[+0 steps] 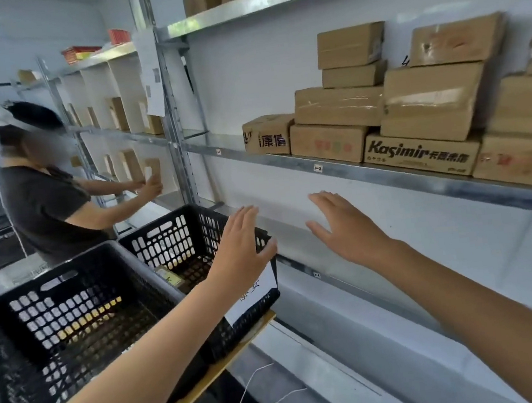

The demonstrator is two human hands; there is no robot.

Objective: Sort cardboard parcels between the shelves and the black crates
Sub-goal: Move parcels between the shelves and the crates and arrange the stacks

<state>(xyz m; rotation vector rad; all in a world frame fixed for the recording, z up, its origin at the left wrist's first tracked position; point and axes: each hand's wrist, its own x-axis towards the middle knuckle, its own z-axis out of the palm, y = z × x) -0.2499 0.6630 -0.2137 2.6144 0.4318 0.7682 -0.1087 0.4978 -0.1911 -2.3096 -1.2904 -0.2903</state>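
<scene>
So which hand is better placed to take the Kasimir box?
Probably the right hand: open, raised below the shelf edge, nearer the Kasimir box. The left hand hovers farther off, over the black crate.

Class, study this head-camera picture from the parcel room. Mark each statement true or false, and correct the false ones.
1. The left hand and right hand are both open and hold nothing. True.
2. The nearer black lattice plastic crate and the farther black crate stand side by side, left of the grey metal shelf. True.
3. The brown cardboard Kasimir box lies inside a crate. False: it sits on the grey metal shelf with another parcel on top.
4. A white paper label hangs on the farther black crate. True.
5. The hands grip a stacked parcel. False: the brown taped cardboard parcels stand on the shelf above the hands, untouched.
</scene>
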